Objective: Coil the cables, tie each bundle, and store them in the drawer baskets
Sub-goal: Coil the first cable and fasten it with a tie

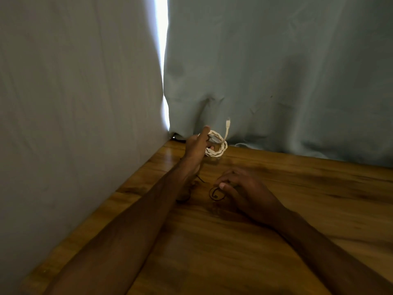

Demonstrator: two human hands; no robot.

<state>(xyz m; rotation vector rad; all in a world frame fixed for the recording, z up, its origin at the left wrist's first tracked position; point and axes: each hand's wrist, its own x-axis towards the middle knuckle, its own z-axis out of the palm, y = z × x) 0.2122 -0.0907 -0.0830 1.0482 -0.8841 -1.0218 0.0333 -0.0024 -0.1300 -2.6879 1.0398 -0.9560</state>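
Observation:
My left hand is stretched toward the far corner of the wooden table and grips a coiled white cable just above the surface. One end of that cable with its connector sticks up from the coil. Nearer to me, my right hand rests on the table with curled fingers over a thin dark cable, which lies in a small loop. I cannot tell whether the fingers pinch that cable. More of the dark cable runs under my left forearm.
Grey-blue curtains hang along the back and left edges of the table, with a bright gap between them. No drawer or basket is in view.

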